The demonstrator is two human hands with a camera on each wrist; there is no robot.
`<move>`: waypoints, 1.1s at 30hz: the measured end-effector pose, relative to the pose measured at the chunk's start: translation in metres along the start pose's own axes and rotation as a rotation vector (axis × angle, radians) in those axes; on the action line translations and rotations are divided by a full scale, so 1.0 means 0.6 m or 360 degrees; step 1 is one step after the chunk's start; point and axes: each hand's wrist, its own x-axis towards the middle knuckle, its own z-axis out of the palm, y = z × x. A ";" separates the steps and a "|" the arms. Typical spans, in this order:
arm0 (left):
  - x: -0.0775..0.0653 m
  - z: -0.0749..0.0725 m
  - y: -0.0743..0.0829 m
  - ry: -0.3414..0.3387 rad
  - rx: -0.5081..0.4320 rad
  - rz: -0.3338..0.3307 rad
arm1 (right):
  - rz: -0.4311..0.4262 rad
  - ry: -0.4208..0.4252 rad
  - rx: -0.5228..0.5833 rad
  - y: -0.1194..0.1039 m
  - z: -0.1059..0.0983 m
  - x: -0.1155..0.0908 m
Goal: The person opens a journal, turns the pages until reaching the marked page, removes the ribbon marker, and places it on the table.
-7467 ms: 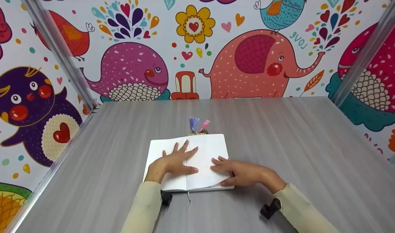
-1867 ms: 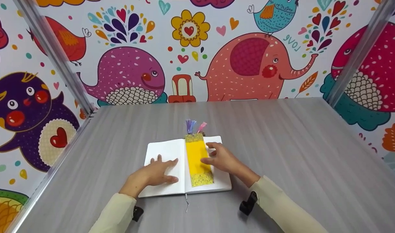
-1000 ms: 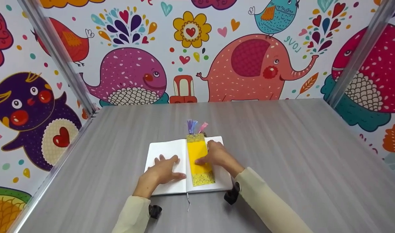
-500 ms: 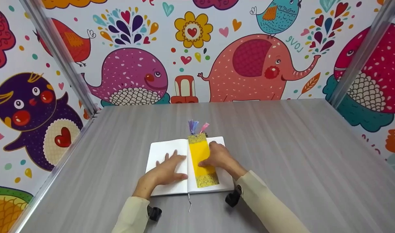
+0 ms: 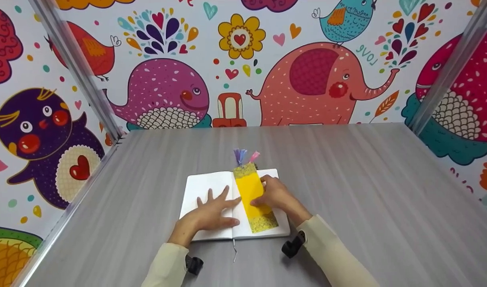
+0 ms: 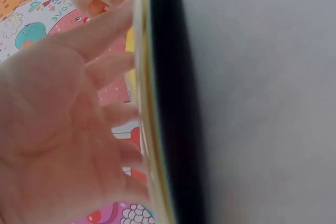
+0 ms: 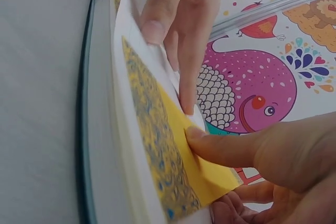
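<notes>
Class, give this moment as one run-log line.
left grip: spread on open notebook | right grip: pinching yellow bookmark | bookmark: aslant over right page | tassels: beyond notebook's far edge

The notebook lay on the worktop, the bookmark over its right page, tassels behind it.

A grey, streaked surface runs back to a white wall printed with a coral elephant. Left of the elephant come a red car and, farther along, a purple whale. Metal posts flank the elephant on both sides — past the left-hand one, a dark penguin decorates a side wall. Light falls evenly.
</notes>
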 end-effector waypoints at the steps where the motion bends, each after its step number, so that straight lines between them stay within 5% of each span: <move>1: 0.000 0.000 0.001 -0.0005 0.0007 -0.0003 | 0.0006 -0.0003 0.0000 0.000 -0.001 0.000; 9: -0.002 -0.002 0.011 -0.0021 0.0043 -0.0024 | 0.0079 -0.0038 0.0046 -0.001 -0.019 -0.005; 19: 0.001 -0.002 0.014 -0.0025 0.0061 -0.0055 | 0.0036 -0.0115 0.0367 0.012 -0.066 -0.014; 33: 0.003 -0.002 0.011 -0.0012 0.0054 0.0088 | 0.0028 -0.0172 0.0633 0.058 -0.160 -0.014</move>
